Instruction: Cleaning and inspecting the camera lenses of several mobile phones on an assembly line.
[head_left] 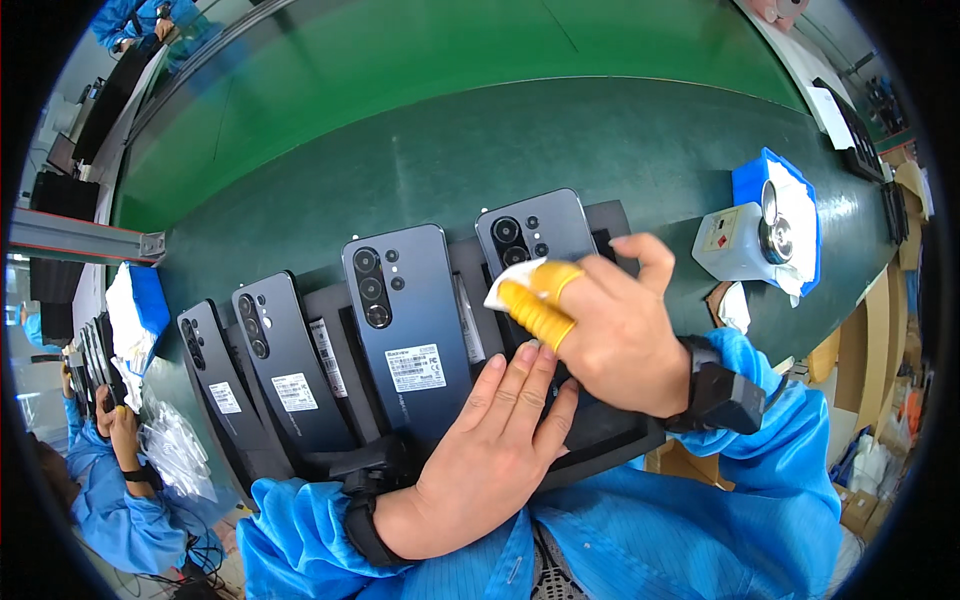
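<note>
The left hand (490, 440) lies flat, fingers stretched and holding nothing, with its fingertips on the lower end of a dark phone (535, 235) in a black tray (600, 430). Just above it, the right hand (615, 330) has its grip closed on a white cloth (510, 285), pressed by yellow-covered fingers (535, 310) on the back of this phone. If the pressing is too strong, the phone may slide in its tray; I think the left hand prevents this. To the left of the grip stand three more phones (410, 320), close enough to be knocked. Farther right, on the green worktop (560, 140), a white bottle (735, 240) could tip.
</note>
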